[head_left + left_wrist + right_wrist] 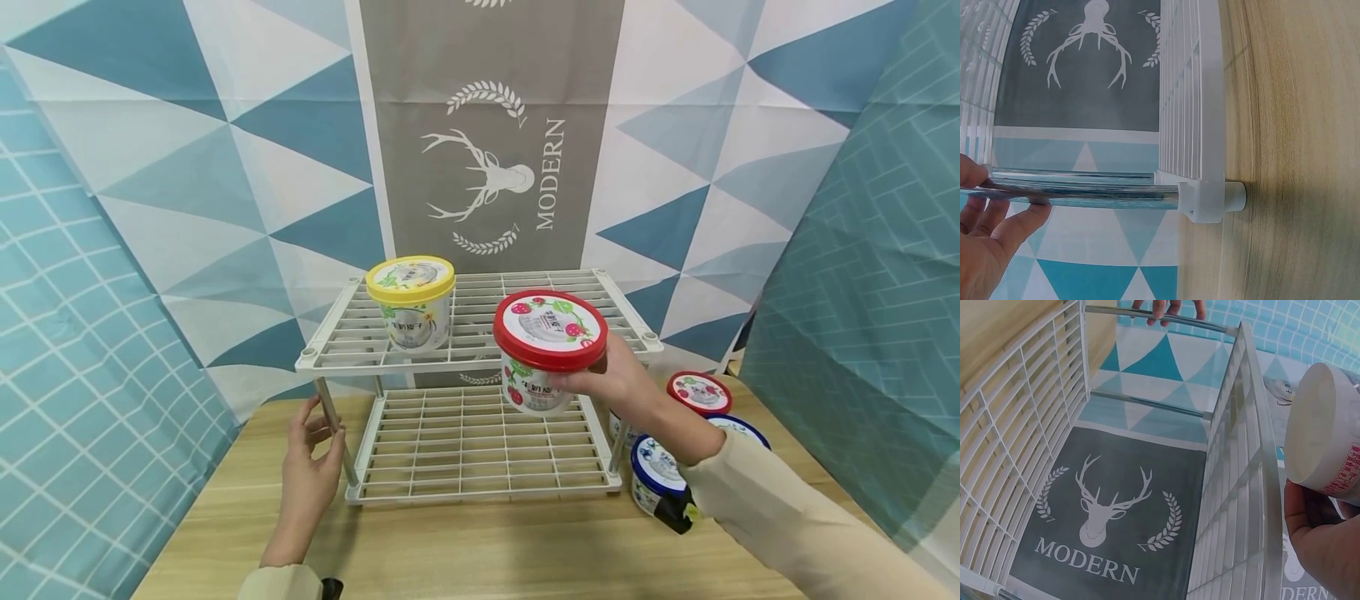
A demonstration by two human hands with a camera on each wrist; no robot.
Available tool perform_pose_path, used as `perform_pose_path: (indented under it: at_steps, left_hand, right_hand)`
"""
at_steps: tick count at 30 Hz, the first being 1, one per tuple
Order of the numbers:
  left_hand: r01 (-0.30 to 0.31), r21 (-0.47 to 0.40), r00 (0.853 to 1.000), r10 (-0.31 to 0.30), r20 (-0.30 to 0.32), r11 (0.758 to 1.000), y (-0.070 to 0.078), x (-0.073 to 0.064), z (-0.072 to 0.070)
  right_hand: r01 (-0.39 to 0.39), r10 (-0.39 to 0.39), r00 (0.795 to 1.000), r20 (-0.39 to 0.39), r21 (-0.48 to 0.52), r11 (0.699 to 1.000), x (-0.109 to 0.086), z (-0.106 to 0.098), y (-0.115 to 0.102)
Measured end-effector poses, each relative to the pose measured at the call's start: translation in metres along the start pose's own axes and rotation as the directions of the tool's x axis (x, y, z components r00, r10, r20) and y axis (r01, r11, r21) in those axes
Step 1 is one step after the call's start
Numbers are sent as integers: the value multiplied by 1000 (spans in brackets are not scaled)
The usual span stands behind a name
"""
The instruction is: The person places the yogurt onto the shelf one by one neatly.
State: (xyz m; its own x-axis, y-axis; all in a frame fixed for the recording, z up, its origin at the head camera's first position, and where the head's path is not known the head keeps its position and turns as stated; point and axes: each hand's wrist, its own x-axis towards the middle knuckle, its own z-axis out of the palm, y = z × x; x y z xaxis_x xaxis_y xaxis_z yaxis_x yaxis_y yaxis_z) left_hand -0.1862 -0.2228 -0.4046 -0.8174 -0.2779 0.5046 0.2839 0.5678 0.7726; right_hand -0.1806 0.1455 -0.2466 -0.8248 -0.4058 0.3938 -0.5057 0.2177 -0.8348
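In the head view my right hand (618, 379) grips a white tub with a red lid (551, 329) and strawberry pictures, held up in front of the top tier of a white two-tier shelf rack (480, 498). The right wrist view shows the underside of that tub (1319, 425) above the fingers of my right hand (1329, 544). My left hand (311, 467) holds the front left metal post (335, 429) of the rack between thumb and fingers; the left wrist view shows this post (1104, 195) too. A yellow-lidded tub (411, 304) stands on the top tier's left side.
Right of the rack, on the wooden table (450, 550), stand another red-lidded tub (699, 393) and blue-lidded tubs (658, 467), partly hidden by my right arm. Behind the rack hangs a patterned cloth (487, 125) with a deer head and the word MODERN.
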Motion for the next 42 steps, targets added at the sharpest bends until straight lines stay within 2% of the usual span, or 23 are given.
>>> perform_pose_path:
  at_steps: [11, 27, 36, 42]
  left_hand:
    - [13, -8, 1000, -13, -3, 1000, -1, -2, 1]
    - [13, -10, 1000, -13, 10, 1000, 1, -2, 0]
    - [20, -16, 1000, -20, 14, 1000, 1, -1, -2]
    - [15, -10, 1000, -15, 15, 1000, 0, 0, -1]
  right_hand:
    - [30, -30, 1000, 9, -25, 999, 5, -4, 2]
    - [-31, 31, 1000, 1, -79, 996, 8, -6, 0]
    - [-25, 26, 1000, 8, -68, 997, 10, -5, 0]
    - [-1, 1, 1000, 9, -23, 1000, 11, -6, -3]
